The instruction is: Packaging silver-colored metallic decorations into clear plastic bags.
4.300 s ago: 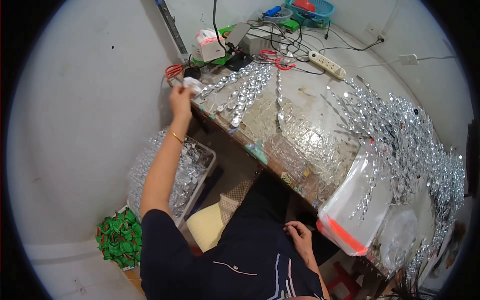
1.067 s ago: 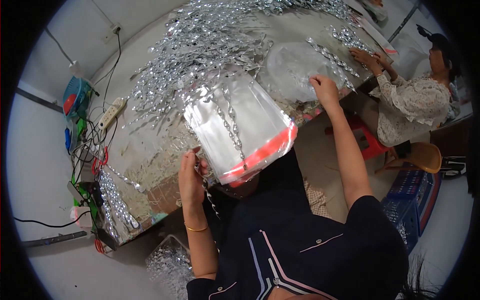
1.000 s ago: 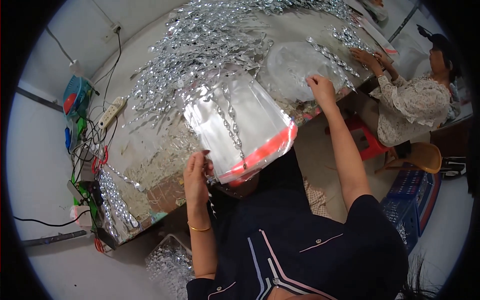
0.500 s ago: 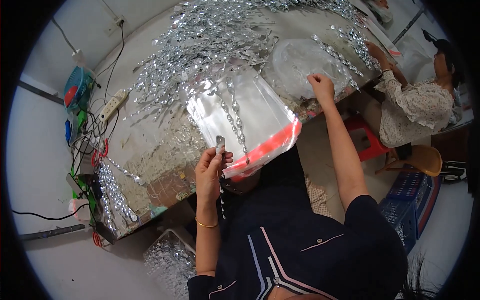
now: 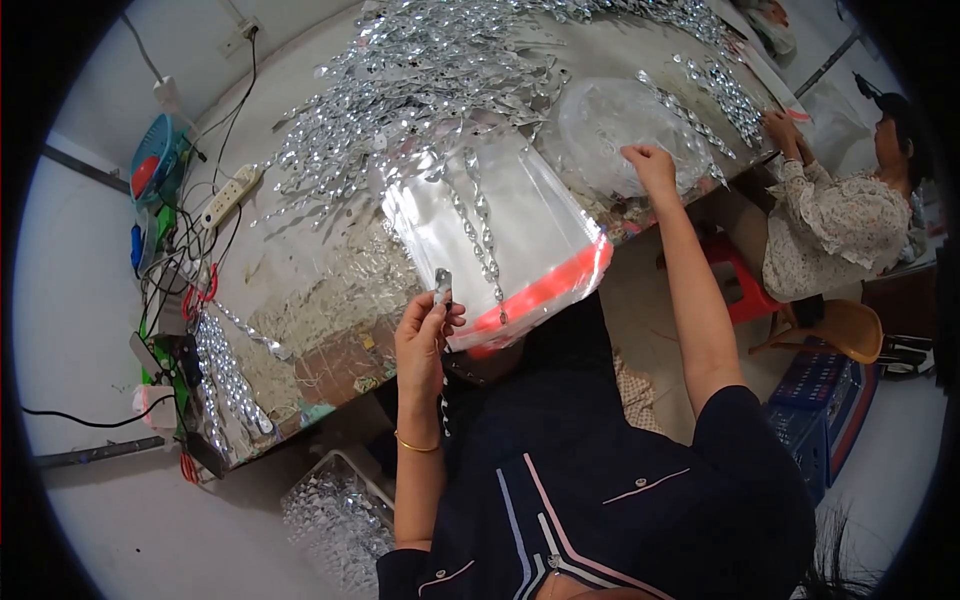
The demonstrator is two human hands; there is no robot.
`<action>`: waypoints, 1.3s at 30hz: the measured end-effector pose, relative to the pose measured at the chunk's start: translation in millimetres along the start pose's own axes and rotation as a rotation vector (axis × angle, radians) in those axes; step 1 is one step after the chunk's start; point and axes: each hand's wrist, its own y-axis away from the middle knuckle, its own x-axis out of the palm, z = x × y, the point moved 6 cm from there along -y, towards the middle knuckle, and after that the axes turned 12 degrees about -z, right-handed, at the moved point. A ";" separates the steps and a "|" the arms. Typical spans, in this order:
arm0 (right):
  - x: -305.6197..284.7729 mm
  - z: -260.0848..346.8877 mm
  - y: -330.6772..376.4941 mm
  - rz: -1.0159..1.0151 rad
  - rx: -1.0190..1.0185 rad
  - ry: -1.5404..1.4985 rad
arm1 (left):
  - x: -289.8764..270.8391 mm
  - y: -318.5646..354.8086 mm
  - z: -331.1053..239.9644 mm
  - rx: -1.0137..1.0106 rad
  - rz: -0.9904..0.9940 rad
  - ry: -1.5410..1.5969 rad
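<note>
My left hand (image 5: pixel 422 335) is closed around a silver twisted strip (image 5: pixel 443 282), whose top end sticks up above the fingers and whose lower part hangs beside the wrist. Right of it, a stack of clear plastic bags (image 5: pixel 545 230) with a red band lies at the table edge, with two twisted silver strips (image 5: pixel 488 245) on it. My right hand (image 5: pixel 652 170) is pinched over a crumpled clear plastic bag (image 5: pixel 590 130). Whether anything thin is between those fingertips, I cannot make out.
A large heap of silver strips (image 5: pixel 410 105) covers the far table. To the left are a white power strip (image 5: pixel 232 197), tangled cords and a teal basket (image 5: pixel 155 150). A co-worker (image 5: pixel 835 225) sits at the right. Below the table, a bin (image 5: pixel 335 510) contains silver pieces.
The view has shifted slightly. My right hand stays pinched over the clear bag, and my left hand still grips the strip. The co-worker's hands have moved a little closer to their body.
</note>
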 end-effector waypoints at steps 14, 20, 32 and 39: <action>-33.7 186.8 58.8 0.451 -0.071 -0.863 | 2.8 -9.8 -45.3 0.165 -0.076 -0.021; 41.8 226.9 193.0 0.861 -0.030 -0.786 | 13.6 -17.7 -47.9 0.029 -0.053 0.070; 60.7 233.0 248.2 0.842 -0.250 -0.601 | 0.2 -16.7 -62.8 0.052 -0.165 0.003; 71.5 224.6 243.0 0.876 0.007 -0.703 | -2.6 -16.6 -67.0 0.095 -0.049 -0.059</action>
